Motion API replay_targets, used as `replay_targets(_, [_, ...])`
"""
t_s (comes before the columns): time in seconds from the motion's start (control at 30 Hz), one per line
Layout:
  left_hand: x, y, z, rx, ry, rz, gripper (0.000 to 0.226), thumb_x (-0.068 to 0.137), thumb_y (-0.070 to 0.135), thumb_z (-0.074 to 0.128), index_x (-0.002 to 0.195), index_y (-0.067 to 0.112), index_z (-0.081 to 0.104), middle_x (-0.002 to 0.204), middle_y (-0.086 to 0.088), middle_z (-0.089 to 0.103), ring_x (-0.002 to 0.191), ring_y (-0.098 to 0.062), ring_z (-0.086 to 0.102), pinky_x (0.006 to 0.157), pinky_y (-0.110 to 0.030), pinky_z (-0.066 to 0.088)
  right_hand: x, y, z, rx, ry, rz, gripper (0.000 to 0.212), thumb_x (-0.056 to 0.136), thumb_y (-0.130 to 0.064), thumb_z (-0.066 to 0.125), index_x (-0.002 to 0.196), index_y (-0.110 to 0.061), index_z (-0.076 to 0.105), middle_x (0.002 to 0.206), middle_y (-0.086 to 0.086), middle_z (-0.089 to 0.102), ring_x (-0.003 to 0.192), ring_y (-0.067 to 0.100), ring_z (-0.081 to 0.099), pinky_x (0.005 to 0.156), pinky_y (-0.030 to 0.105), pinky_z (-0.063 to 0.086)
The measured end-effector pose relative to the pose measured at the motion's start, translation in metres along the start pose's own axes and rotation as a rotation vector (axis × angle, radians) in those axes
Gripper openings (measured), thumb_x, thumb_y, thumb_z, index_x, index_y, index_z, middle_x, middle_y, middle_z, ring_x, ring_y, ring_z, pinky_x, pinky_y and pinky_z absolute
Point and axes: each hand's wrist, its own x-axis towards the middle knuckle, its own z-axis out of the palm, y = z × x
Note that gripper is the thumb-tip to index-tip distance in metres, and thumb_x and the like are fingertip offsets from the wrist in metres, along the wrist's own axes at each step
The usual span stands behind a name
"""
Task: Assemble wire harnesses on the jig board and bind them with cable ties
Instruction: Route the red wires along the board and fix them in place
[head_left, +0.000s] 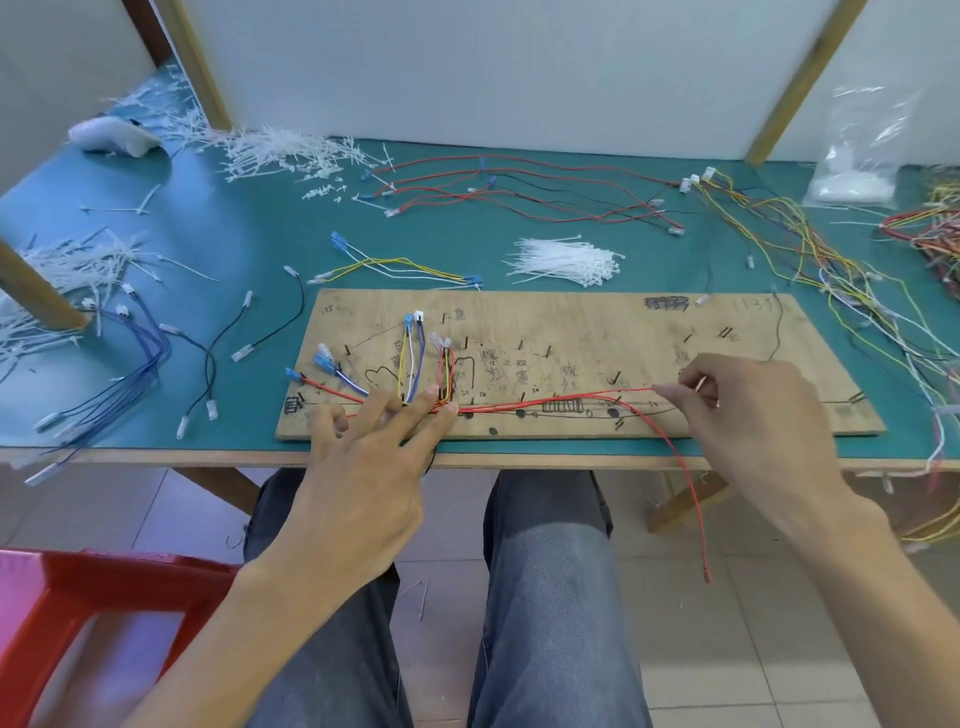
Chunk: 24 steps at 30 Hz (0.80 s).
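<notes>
— Where is the board?
— The board (571, 322) lies flat on the counter (234, 249), by the front edge.
— And the left grip?
— The left grip (363, 467) is spread with its fingers straight. The tips press the wires (410, 358) down at the board's lower left.
— The right one?
— The right grip (753, 415) pinches the red wire (571, 401) between thumb and forefinger. That wire runs along the board's lower part, and its loose end hangs off the counter's front.
— Any ties?
— A bundle of white ties (566, 262) lies on the counter just behind the board.
</notes>
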Motion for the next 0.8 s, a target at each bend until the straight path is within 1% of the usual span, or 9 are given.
replay_targets(0.1, [0.0, 0.0, 0.003, 0.001, 0.03, 0.011, 0.074, 0.074, 0.013, 0.074, 0.145, 0.024, 0.06, 0.147, 0.004, 0.061, 0.116, -0.026, 0.054, 0.082, -0.047, 0.033, -0.004, 0.005, 0.002, -0.064, 0.004, 0.117, 0.047, 0.087, -0.067, 0.071, 0.07, -0.023, 0.066, 0.068, 0.002, 0.065, 0.076, 0.036, 0.062, 0.064, 0.04, 0.052])
replay_targets(0.17, [0.0, 0.0, 0.006, -0.002, 0.047, 0.018, 0.074, 0.074, 0.013, 0.074, 0.146, 0.024, 0.059, 0.148, 0.003, 0.06, 0.115, -0.026, 0.053, 0.081, -0.047, 0.033, -0.005, 0.006, 0.004, -0.089, -0.016, 0.175, 0.054, 0.082, -0.073, 0.072, 0.064, -0.023, 0.062, 0.067, 0.004, 0.063, 0.074, 0.037, 0.062, 0.061, 0.037, 0.047])
replay_targets(0.3, [-0.001, -0.003, 0.012, -0.014, 0.082, 0.028, 0.076, 0.072, 0.012, 0.075, 0.146, 0.024, 0.058, 0.146, 0.002, 0.061, 0.115, -0.027, 0.053, 0.08, -0.049, 0.033, -0.009, 0.004, 0.0, -0.071, -0.033, 0.238, 0.06, 0.076, -0.081, 0.07, 0.063, -0.023, 0.062, 0.068, 0.003, 0.063, 0.074, 0.035, 0.062, 0.061, 0.035, 0.044])
replay_targets(0.4, [-0.001, -0.005, 0.017, -0.02, 0.096, 0.042, 0.082, 0.069, 0.013, 0.078, 0.147, 0.024, 0.056, 0.145, 0.0, 0.062, 0.115, -0.028, 0.054, 0.079, -0.049, 0.035, -0.013, 0.004, -0.014, -0.111, -0.005, 0.193, 0.061, 0.075, -0.084, 0.065, 0.064, -0.024, 0.064, 0.064, -0.003, 0.063, 0.071, 0.029, 0.06, 0.059, 0.032, 0.038])
replay_targets(0.5, [-0.001, -0.006, 0.019, -0.022, 0.102, 0.052, 0.084, 0.068, 0.013, 0.077, 0.149, 0.024, 0.055, 0.145, 0.001, 0.062, 0.114, -0.029, 0.054, 0.079, -0.049, 0.034, -0.025, 0.004, -0.032, -0.108, 0.096, 0.074, 0.048, 0.08, -0.075, 0.066, 0.067, -0.029, 0.068, 0.061, -0.014, 0.06, 0.067, 0.023, 0.055, 0.056, 0.029, 0.031])
replay_targets(0.57, [0.0, -0.006, 0.02, -0.018, 0.101, 0.051, 0.085, 0.068, 0.012, 0.077, 0.149, 0.024, 0.055, 0.145, 0.001, 0.061, 0.114, -0.029, 0.055, 0.079, -0.049, 0.034, -0.032, 0.003, -0.042, -0.076, 0.145, 0.005, 0.036, 0.086, -0.063, 0.07, 0.071, -0.031, 0.07, 0.063, -0.016, 0.06, 0.066, 0.022, 0.056, 0.055, 0.029, 0.034])
replay_targets(0.67, [0.0, -0.005, 0.021, -0.022, 0.102, 0.045, 0.086, 0.067, 0.012, 0.079, 0.149, 0.024, 0.055, 0.144, 0.0, 0.062, 0.115, -0.029, 0.055, 0.079, -0.051, 0.035, -0.037, -0.004, -0.051, 0.008, 0.169, -0.029, 0.026, 0.09, -0.049, 0.074, 0.076, -0.026, 0.072, 0.067, -0.012, 0.061, 0.068, 0.026, 0.059, 0.057, 0.036, 0.047])
replay_targets(0.73, [0.0, -0.005, 0.021, -0.017, 0.104, 0.045, 0.086, 0.067, 0.012, 0.08, 0.149, 0.024, 0.056, 0.144, 0.0, 0.063, 0.115, -0.029, 0.055, 0.08, -0.051, 0.035, -0.037, -0.008, -0.051, 0.015, 0.154, -0.016, 0.026, 0.093, -0.045, 0.072, 0.079, -0.023, 0.073, 0.069, -0.006, 0.063, 0.071, 0.03, 0.061, 0.06, 0.04, 0.05])
replay_targets(0.8, [0.001, -0.004, 0.019, -0.017, 0.106, 0.04, 0.086, 0.067, 0.011, 0.081, 0.148, 0.024, 0.057, 0.144, 0.0, 0.063, 0.115, -0.029, 0.055, 0.079, -0.051, 0.036, -0.032, -0.008, -0.046, -0.01, 0.137, 0.004, 0.027, 0.097, -0.044, 0.069, 0.082, -0.022, 0.072, 0.072, -0.001, 0.065, 0.074, 0.033, 0.062, 0.062, 0.041, 0.051])
